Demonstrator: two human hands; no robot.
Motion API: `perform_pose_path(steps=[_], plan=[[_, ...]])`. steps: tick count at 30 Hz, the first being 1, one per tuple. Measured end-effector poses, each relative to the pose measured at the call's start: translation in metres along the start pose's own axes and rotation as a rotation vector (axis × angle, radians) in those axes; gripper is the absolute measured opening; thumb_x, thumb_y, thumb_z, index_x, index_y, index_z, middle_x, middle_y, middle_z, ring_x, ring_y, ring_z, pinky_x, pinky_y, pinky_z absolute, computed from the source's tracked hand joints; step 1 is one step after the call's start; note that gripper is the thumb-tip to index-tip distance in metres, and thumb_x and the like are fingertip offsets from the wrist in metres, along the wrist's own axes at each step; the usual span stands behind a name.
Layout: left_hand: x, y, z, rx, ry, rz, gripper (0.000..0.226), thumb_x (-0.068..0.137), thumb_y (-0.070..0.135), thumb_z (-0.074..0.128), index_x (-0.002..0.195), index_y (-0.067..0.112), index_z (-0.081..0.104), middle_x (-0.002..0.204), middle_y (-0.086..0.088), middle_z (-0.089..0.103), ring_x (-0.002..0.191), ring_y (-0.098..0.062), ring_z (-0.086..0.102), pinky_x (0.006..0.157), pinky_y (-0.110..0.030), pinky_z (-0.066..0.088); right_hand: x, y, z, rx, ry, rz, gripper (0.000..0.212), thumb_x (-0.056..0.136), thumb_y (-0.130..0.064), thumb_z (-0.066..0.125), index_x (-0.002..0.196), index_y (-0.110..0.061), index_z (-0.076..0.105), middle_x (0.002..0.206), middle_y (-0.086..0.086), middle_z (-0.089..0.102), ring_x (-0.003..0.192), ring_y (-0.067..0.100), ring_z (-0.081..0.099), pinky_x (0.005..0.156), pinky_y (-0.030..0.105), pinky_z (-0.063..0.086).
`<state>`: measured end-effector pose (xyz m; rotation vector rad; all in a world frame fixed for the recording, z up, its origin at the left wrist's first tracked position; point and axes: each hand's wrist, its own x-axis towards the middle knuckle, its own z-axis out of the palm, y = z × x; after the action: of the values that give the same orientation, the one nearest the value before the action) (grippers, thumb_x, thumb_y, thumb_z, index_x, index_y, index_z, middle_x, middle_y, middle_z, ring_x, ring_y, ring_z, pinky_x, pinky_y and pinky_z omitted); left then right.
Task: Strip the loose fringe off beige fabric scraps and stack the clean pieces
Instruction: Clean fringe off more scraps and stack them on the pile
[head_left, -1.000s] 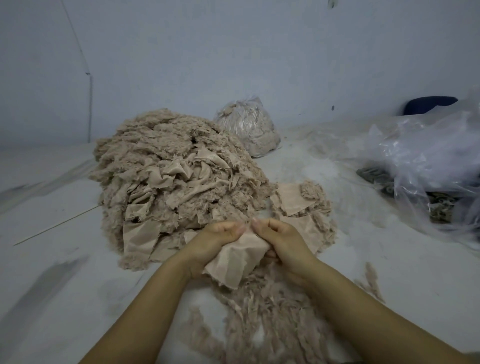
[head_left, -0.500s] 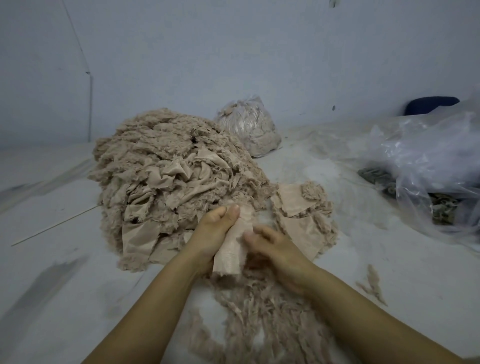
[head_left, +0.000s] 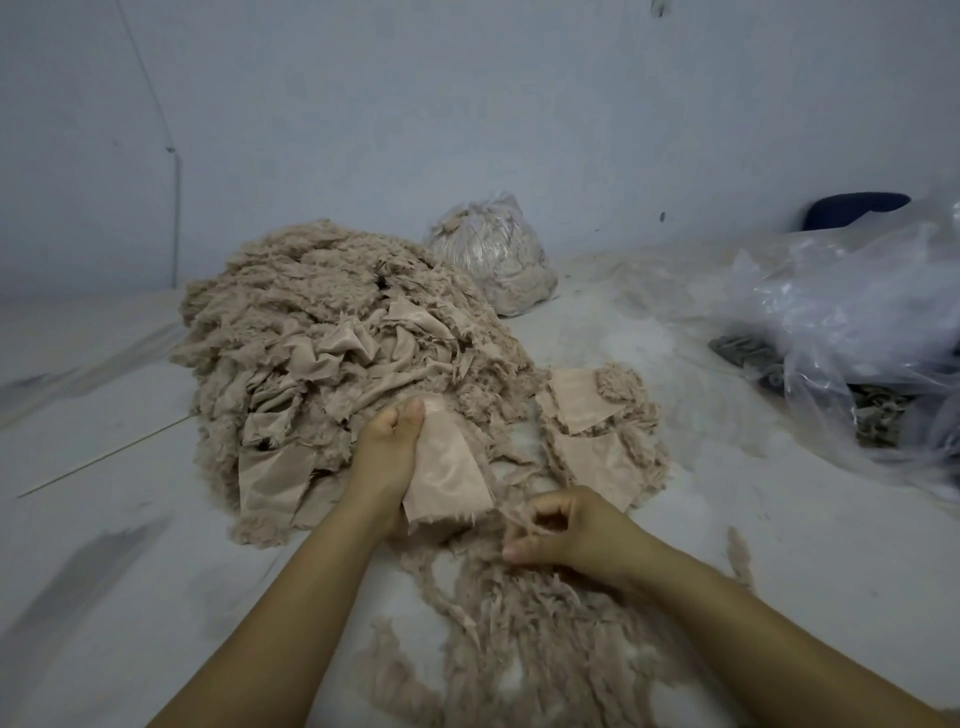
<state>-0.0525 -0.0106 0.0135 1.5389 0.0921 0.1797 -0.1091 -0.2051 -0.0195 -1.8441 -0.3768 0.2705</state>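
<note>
Head view: the left hand (head_left: 387, 457) pinches a scrap (head_left: 447, 475) by its upper corner between thumb and fingers, holding it raised above the floor (head_left: 130, 571) with its smooth face toward the camera; a thin ragged edge shows along its bottom. The right hand (head_left: 566, 535), just beside and lower, has its fingers curled, pinching a wisp of fringe (head_left: 519, 517) that looks freshly pulled away from the scrap.

Below both hands, toward the near edge of the floor, lies a spread of stripped fringe (head_left: 519, 639). Beyond the right hand sits a small stack (head_left: 597, 441) of flat pieces, only a few deep. Behind the left hand rises a big pile (head_left: 322, 338) of shaggy, unstripped scraps.

Judging by those heaps, the job is early: a handful of pieces done, the bulk untouched. This scrap seems nearly clean, needing perhaps one more pull along the bottom before joining the stack.

Farther back stand a tied bag (head_left: 493, 260) of beige fluff by the wall and loose plastic (head_left: 857, 338) at the right edge.
</note>
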Motion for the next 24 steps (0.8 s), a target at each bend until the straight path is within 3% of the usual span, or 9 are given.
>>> perform_pose_path(steps=[4, 6, 8, 10, 14, 16, 19, 21, 24], plan=[[-0.008, -0.001, 0.011, 0.049, -0.124, 0.033, 0.023, 0.097, 0.032, 0.05, 0.088, 0.016, 0.064, 0.075, -0.002, 0.068, 0.064, -0.014, 0.064, 0.06, -0.03, 0.05, 0.009, -0.003, 0.008, 0.013, 0.195, -0.011, 0.049, 0.067, -0.041, 0.083, 0.108, -0.029, 0.059, 0.107, -0.007, 0.064, 0.101, 0.009, 0.062, 0.09, 0.031, 0.052], [-0.01, 0.0, 0.015, 0.053, -0.148, 0.066, 0.023, 0.096, 0.033, 0.051, 0.087, 0.017, 0.065, 0.076, -0.003, 0.069, 0.068, -0.016, 0.064, 0.063, -0.031, 0.052, 0.011, -0.005, 0.013, 0.1, 0.122, -0.043, 0.047, 0.079, -0.021, 0.077, 0.12, -0.023, 0.055, 0.103, -0.008, 0.068, 0.086, 0.006, 0.066, 0.077, 0.024, 0.054], [-0.009, 0.002, 0.017, 0.052, -0.095, 0.11, 0.026, 0.096, 0.03, 0.051, 0.076, 0.022, 0.065, 0.067, 0.005, 0.067, 0.062, -0.009, 0.062, 0.059, -0.024, 0.05, 0.01, -0.007, 0.016, 0.139, 0.068, -0.049, 0.013, 0.087, -0.007, 0.067, 0.098, -0.013, 0.064, 0.067, -0.006, 0.069, 0.05, 0.006, 0.06, 0.051, 0.019, 0.049], [-0.003, 0.006, 0.014, 0.118, 0.024, 0.144, 0.033, 0.097, 0.029, 0.051, 0.065, 0.023, 0.058, 0.053, 0.01, 0.055, 0.051, -0.007, 0.051, 0.054, -0.025, 0.042, 0.008, -0.006, 0.015, 0.139, 0.085, -0.047, 0.014, 0.089, -0.005, 0.064, 0.075, -0.008, 0.065, 0.05, -0.004, 0.062, 0.042, 0.006, 0.056, 0.045, 0.019, 0.048], [0.013, 0.014, -0.002, -0.031, 0.185, 0.082, 0.021, 0.098, 0.028, 0.048, 0.106, 0.015, 0.062, 0.093, -0.003, 0.067, 0.079, -0.018, 0.062, 0.068, -0.032, 0.052, 0.001, -0.002, 0.012, 0.117, 0.064, -0.023, 0.011, 0.087, -0.011, 0.068, 0.076, -0.012, 0.071, 0.058, 0.002, 0.066, 0.044, 0.011, 0.059, 0.045, 0.023, 0.05], [0.013, 0.015, -0.008, 0.201, 0.042, 0.127, 0.02, 0.096, 0.031, 0.052, 0.105, 0.019, 0.065, 0.097, -0.002, 0.068, 0.082, -0.016, 0.062, 0.069, -0.029, 0.052, -0.003, -0.005, 0.011, 0.092, 0.069, 0.02, 0.013, 0.08, -0.037, 0.073, 0.087, -0.026, 0.072, 0.069, -0.002, 0.071, 0.046, 0.014, 0.063, 0.043, 0.024, 0.049], [-0.005, 0.01, 0.007, 0.465, -0.386, 0.181, 0.02, 0.091, 0.034, 0.059, 0.09, 0.02, 0.073, 0.085, -0.001, 0.069, 0.075, -0.012, 0.06, 0.067, -0.022, 0.047, 0.005, -0.012, 0.001, 0.009, 0.29, 0.017, 0.052, 0.063, -0.071, 0.06, 0.104, -0.041, 0.061, 0.093, -0.014, 0.069, 0.074, 0.004, 0.066, 0.061, 0.019, 0.049], [-0.017, 0.008, 0.02, 0.389, -0.57, 0.16, 0.023, 0.092, 0.026, 0.059, 0.075, 0.029, 0.074, 0.075, 0.01, 0.069, 0.07, 0.0, 0.061, 0.064, -0.014, 0.046, 0.011, -0.018, -0.003, 0.063, 0.355, -0.021, 0.047, 0.066, -0.064, 0.064, 0.1, -0.031, 0.064, 0.077, -0.017, 0.065, 0.067, -0.005, 0.06, 0.06, 0.013, 0.045], [-0.017, 0.002, 0.029, 0.324, -0.593, 0.104, 0.024, 0.09, 0.022, 0.062, 0.067, 0.029, 0.068, 0.058, 0.017, 0.062, 0.056, 0.006, 0.056, 0.051, -0.012, 0.043, 0.014, -0.017, -0.006, 0.194, 0.382, -0.062, 0.016, 0.081, -0.026, 0.074, 0.076, -0.014, 0.066, 0.05, -0.01, 0.058, 0.042, 0.002, 0.049, 0.044, 0.015, 0.038]])
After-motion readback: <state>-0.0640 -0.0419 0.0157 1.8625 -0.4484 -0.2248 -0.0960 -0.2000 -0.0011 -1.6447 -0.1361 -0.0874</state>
